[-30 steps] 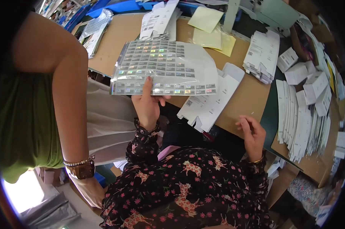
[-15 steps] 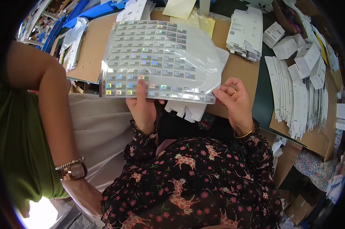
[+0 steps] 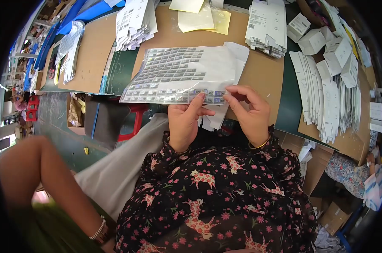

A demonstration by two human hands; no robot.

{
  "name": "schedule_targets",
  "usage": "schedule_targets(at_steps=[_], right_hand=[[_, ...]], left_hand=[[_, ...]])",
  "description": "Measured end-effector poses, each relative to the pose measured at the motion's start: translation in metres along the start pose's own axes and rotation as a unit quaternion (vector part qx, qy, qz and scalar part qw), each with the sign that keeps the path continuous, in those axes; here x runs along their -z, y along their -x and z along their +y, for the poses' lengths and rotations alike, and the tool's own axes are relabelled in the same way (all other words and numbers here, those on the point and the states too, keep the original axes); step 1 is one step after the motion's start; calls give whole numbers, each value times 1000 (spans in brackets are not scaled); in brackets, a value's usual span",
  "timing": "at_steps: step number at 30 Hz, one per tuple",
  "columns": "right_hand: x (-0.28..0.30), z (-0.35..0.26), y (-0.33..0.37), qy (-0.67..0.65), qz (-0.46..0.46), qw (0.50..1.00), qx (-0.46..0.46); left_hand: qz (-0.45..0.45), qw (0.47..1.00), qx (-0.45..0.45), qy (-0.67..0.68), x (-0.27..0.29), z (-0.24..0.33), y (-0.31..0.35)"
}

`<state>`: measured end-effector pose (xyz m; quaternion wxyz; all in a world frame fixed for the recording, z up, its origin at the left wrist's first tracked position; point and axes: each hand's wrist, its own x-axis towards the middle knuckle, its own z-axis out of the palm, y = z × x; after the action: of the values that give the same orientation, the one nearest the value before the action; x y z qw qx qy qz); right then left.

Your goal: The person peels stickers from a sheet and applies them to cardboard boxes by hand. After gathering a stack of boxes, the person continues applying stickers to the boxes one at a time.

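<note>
Across the green bench (image 3: 290, 111) lies a brown board (image 3: 265, 76), and above the board's near edge is the sheet of silvery stickers (image 3: 178, 78), overlapping a flat white carton (image 3: 239, 52) (whether the two touch, I cannot tell). Of the hands, the left hand (image 3: 184, 122) grips the sheet's near edge, thumb on top, fingers curled below; the right hand (image 3: 253, 117) is narrowed to a thumb-and-forefinger pinch at its near right corner.
</note>
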<state>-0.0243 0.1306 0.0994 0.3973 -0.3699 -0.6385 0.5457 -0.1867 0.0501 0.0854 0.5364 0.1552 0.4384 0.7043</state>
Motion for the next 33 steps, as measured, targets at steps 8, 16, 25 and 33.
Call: schedule_targets(at_steps=[8,16,25,33], right_hand=[[-5,0,1,6,14,998,58],[-6,-7,-2,76,39,988,129],[-5,-10,-6,98,12,985,144],[-1,-13,-8,274,36,918,285]], left_hand=[[-27,997,-7,66,-1,-5,4],[-3,995,-89,-38,1,-13,7],[-20,925,-209,-317,14,0,6],[-47,950,-108,-290,12,7,10]])
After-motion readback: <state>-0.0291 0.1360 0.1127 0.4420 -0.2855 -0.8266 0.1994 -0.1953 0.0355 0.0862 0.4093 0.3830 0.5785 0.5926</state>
